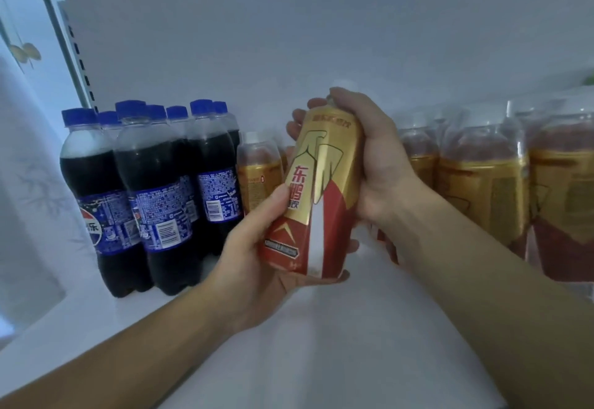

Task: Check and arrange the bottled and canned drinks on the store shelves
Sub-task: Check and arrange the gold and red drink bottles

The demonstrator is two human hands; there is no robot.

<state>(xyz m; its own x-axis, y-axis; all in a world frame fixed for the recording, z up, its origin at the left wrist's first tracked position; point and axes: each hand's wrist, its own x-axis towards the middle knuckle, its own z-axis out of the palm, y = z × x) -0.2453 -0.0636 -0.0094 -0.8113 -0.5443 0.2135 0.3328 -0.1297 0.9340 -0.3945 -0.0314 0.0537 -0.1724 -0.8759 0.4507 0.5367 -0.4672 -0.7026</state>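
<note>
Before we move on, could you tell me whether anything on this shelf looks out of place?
Nothing spilled or damaged. Several cola bottles show barcodes rather than logos to the front. The gold bottle is tilted, held by the left hand and right hand.

My right grip (369, 157) curls over the top of the gold and red bottle (316, 190), so its cap is hidden. My left grip (254, 260) covers the label's near left corner and part of the base. The small print on the bottle's dark band is too blurred to read. Behind it, a gold bottle (258, 170) on the shelf (353, 328) shows only in part. At the left, the cola bottles (154, 183) hide their own far rows, and their label print is too small to read. At the right, the wrapped gold bottles (482, 180) are blurred and cut off by the edge. I cannot tell what the green scrap (590, 80) there is.
</note>
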